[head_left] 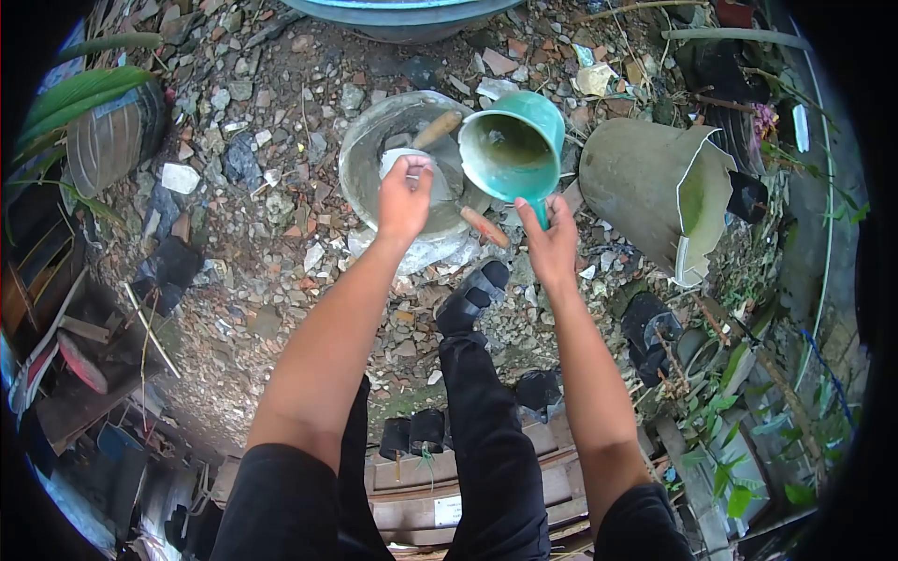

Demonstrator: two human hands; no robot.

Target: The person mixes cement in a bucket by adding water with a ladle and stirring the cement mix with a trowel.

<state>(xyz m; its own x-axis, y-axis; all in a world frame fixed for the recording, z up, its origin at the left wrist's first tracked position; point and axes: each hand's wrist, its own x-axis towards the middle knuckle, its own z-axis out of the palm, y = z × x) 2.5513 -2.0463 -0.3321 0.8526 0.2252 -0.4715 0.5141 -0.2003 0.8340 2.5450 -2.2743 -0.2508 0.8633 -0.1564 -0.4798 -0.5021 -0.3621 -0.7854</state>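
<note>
Green plastic dipper (552, 126) with murky liquid inside sits at upper centre, its handle clamped in my right hand (554, 236), while my left hand (406, 194) pinches a small whitish object (397, 161), partly hidden, over the round grey mortar-smeared basin (352, 154). Two wooden handles (437, 129) show at that basin, one inside and one at its lower right edge; a broken-rimmed grey bucket (636, 178) lies on its side farther right, on rubble ground (281, 323).

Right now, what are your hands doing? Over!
Left hand: pinching white piece over gray basin. Right hand: gripping green dipper, murky liquid inside. Possibly in the way: wooden handle in basin.
</note>
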